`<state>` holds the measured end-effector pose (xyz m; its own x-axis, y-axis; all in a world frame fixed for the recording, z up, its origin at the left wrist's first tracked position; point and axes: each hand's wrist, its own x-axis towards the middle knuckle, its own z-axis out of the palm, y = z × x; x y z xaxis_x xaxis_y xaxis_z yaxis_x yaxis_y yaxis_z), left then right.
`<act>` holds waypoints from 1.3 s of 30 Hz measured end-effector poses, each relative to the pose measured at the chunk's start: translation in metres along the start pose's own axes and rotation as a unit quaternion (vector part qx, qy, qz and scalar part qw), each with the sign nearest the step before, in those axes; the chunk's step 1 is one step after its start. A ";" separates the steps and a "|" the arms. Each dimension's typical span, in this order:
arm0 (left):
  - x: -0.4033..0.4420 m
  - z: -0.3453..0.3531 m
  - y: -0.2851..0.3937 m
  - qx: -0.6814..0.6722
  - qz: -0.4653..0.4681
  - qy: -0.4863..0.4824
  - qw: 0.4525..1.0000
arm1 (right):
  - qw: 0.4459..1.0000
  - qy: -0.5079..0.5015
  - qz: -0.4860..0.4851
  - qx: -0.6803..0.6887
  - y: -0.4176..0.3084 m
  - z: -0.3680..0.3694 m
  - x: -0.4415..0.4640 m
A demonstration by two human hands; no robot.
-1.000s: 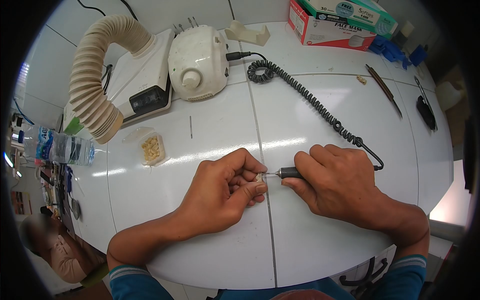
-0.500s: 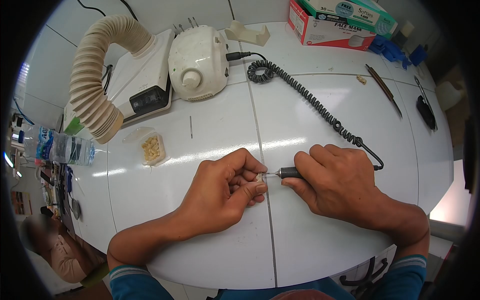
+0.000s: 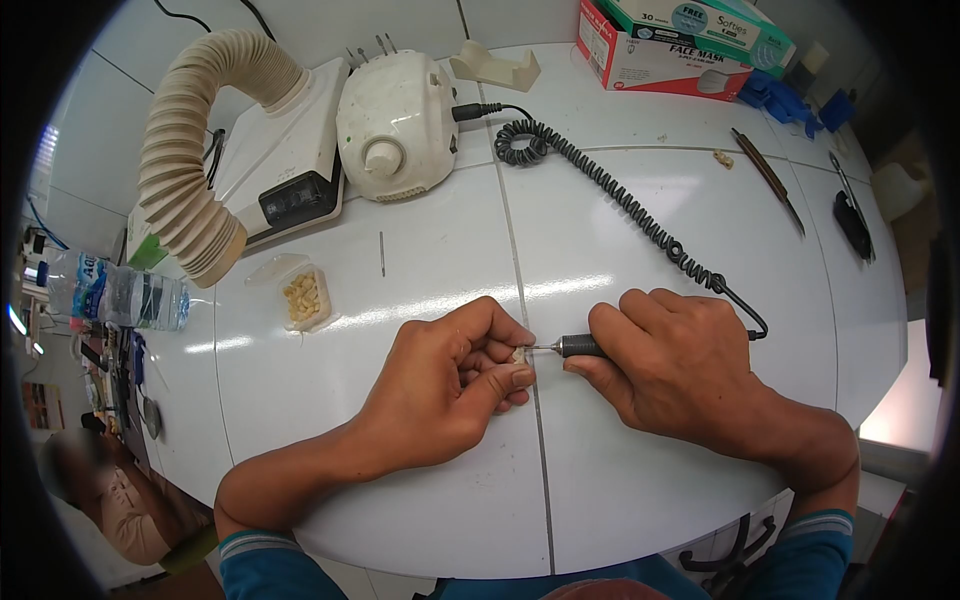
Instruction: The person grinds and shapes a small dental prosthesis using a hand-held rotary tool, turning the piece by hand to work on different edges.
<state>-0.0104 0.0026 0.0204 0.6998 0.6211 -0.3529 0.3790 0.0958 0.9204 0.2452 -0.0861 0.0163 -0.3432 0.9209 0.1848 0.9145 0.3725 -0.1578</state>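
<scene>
My left hand (image 3: 440,375) pinches a small cream-coloured tooth-like piece (image 3: 519,356) between thumb and fingers, which hide most of it. In my right hand (image 3: 672,365) is a rotary handpiece (image 3: 580,346), gripped around its black body and held level. Its thin metal bit points left and meets the small piece at my left fingertips; whether it touches or just overlaps it I cannot tell. From the handpiece's rear a black coiled cord (image 3: 620,192) runs up to a white control box (image 3: 398,125) with a round knob.
An open clear box (image 3: 318,315) holds several cream pieces, with a loose metal bit (image 3: 382,254) nearby. Behind stands a ribbed suction hose (image 3: 165,165). A water bottle (image 3: 120,292), mask boxes (image 3: 670,62) and a brown knife-like tool (image 3: 768,180) lie around. Another person sits at left.
</scene>
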 end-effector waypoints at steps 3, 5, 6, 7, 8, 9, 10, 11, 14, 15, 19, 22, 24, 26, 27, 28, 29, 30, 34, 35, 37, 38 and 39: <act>0.000 0.000 0.001 -0.001 -0.004 0.001 1.000 | 1.000 -0.001 0.000 -0.001 0.000 0.000 0.000; 0.000 0.000 0.001 0.000 -0.006 0.002 1.000 | 1.000 0.001 0.000 -0.001 0.000 0.000 0.000; 0.000 0.000 0.002 0.001 -0.006 0.002 1.000 | 1.000 0.000 0.001 -0.002 0.000 0.000 0.000; 0.000 0.000 0.002 0.002 -0.006 0.001 1.000 | 1.000 -0.001 0.001 -0.002 0.000 0.000 0.000; 0.000 0.000 0.002 0.001 -0.005 0.001 1.000 | 1.000 -0.002 0.001 -0.003 0.000 0.000 0.000; 0.000 0.000 0.001 0.000 -0.004 0.001 1.000 | 1.000 -0.001 0.001 -0.003 0.000 0.000 0.000; 0.000 0.000 0.001 -0.001 -0.003 0.001 1.000 | 1.000 -0.001 0.000 -0.004 0.000 0.000 0.000; 0.000 0.000 0.001 0.000 -0.003 0.001 1.000 | 1.000 0.000 0.000 -0.004 0.000 0.000 0.000; 0.000 0.000 0.001 0.003 -0.002 0.001 1.000 | 1.000 0.002 -0.001 -0.006 0.000 0.000 0.000; 0.000 0.000 0.002 0.003 0.000 0.001 1.000 | 1.000 0.003 -0.001 -0.007 0.000 0.000 0.000; 0.000 0.000 0.001 0.006 0.002 0.001 1.000 | 1.000 0.004 -0.002 -0.005 0.000 0.000 0.000; 0.000 0.000 0.001 0.004 0.000 0.002 1.000 | 1.000 0.002 -0.001 -0.002 0.000 0.000 0.000; 0.000 0.000 0.002 0.003 0.000 0.002 1.000 | 1.000 0.000 0.000 -0.001 0.000 0.000 0.000; 0.000 0.000 0.001 0.003 -0.001 0.002 1.000 | 1.000 -0.003 0.001 -0.001 0.000 0.000 0.000; 0.000 0.000 0.001 0.002 -0.001 0.002 1.000 | 1.000 -0.002 0.001 -0.001 0.000 0.000 0.000; 0.000 0.000 0.001 0.002 -0.002 0.001 1.000 | 1.000 -0.002 0.000 0.000 0.000 0.000 0.000; 0.000 0.000 0.001 0.003 -0.003 0.001 1.000 | 1.000 -0.001 0.000 0.000 0.000 0.000 0.000; 0.000 0.000 0.002 0.003 -0.004 0.001 1.000 | 1.000 0.000 0.000 -0.001 0.000 0.000 0.000; 0.000 0.001 0.003 0.003 -0.008 0.002 1.000 | 1.000 0.000 -0.002 -0.005 0.000 0.000 0.000; 0.000 0.001 0.003 0.004 -0.007 0.002 1.000 | 1.000 0.000 -0.002 -0.006 0.000 0.000 0.000; 0.000 0.001 0.003 0.007 -0.005 0.003 1.000 | 1.000 0.001 -0.002 -0.006 0.000 0.000 0.000; 0.000 0.001 0.003 0.007 -0.004 0.003 1.000 | 1.000 0.002 -0.002 -0.006 0.000 0.000 0.000; 0.000 0.001 0.002 0.007 -0.003 0.003 1.000 | 1.000 0.000 -0.002 -0.007 0.000 0.000 0.000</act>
<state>-0.0091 0.0025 0.0219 0.6943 0.6251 -0.3567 0.3915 0.0877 0.9160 0.2451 -0.0866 0.0160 -0.3461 0.9198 0.1850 0.9162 0.3738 -0.1443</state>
